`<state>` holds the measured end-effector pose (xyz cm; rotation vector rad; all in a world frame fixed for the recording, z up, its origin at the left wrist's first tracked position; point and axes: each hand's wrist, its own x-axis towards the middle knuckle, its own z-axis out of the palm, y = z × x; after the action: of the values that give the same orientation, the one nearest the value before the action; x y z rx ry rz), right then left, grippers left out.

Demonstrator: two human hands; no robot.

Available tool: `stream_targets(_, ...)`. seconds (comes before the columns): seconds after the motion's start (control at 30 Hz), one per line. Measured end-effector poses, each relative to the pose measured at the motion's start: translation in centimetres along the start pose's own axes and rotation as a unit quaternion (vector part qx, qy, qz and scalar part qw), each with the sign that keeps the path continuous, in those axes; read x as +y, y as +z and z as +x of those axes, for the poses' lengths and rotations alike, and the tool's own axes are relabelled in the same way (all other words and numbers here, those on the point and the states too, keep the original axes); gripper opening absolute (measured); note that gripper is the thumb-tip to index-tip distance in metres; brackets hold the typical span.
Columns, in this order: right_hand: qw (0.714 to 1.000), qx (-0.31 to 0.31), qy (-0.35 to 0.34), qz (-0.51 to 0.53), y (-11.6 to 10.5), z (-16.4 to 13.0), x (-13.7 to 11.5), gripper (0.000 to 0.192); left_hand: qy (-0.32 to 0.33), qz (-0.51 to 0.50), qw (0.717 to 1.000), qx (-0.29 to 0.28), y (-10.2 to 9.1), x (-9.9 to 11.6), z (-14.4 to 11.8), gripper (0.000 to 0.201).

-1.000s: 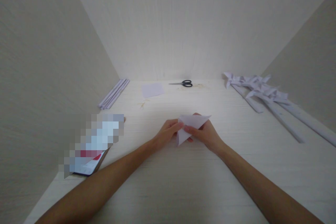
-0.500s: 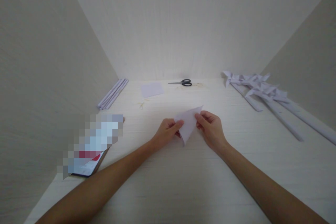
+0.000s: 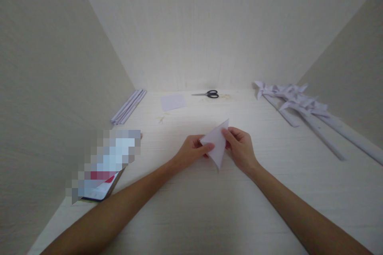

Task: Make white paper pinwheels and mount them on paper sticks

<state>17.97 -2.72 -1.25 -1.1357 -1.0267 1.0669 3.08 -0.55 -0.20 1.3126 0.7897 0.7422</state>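
A white sheet of paper (image 3: 217,143), folded into a triangle, is held between both hands above the table. My left hand (image 3: 196,146) pinches its left corner, thumb on the front face and fingers behind. At the right edge, my right hand (image 3: 239,141) grips it between thumb and curled fingers. One point of the triangle aims up, another down toward me. Beyond the hands, a flat square of white paper (image 3: 173,102) lies on the table, and black-handled scissors (image 3: 212,94) rest to its right.
Rolled paper sticks (image 3: 128,107) lie at the back left. Paper pinwheels (image 3: 302,101) on paper sticks are heaped at the right. A phone (image 3: 98,192), partly blurred out, lies on the left. Small yellowish scraps (image 3: 162,119) dot the white table (image 3: 185,215). Walls enclose the back and sides.
The folded paper has turned between my hands, its lower point swinging to the right and its upper edge tilting more steeply. Both hands keep their grip. Everything else stays put.
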Motion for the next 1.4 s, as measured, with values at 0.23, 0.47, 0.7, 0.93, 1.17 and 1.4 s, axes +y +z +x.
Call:
stream_targets(0.23,0.997,-0.069,0.043,0.007,0.1,-0.3,0.0,0.024,0.012,-0.114,0.993,0.037,-0.7,0.4,0.2,0.032)
stream_targets(0.47,0.982,-0.165,0.082,-0.030,0.5,-1.1,-0.6,0.023,-0.003,-0.009,0.999,0.039,-1.0,0.7,-0.1,0.031)
stream_targets(0.7,0.978,-0.190,0.087,-0.004,0.5,-1.2,-0.7,0.020,0.013,0.055,0.996,0.071,-1.0,0.5,0.0,0.030)
stream_targets(0.93,0.966,-0.246,0.075,-0.004,0.7,-1.4,-0.6,0.019,0.012,-0.047,0.998,0.049,-1.0,0.0,0.3,0.026)
stream_targets(1.17,0.959,-0.266,0.039,-0.088,0.9,-1.7,-0.6,0.018,0.026,-0.077,0.996,0.030,-0.8,0.1,0.2,0.021)
stream_targets(1.4,0.964,-0.239,0.015,-0.116,0.9,-1.7,-0.4,0.018,0.009,-0.092,0.995,0.024,-0.5,0.3,0.3,0.020)
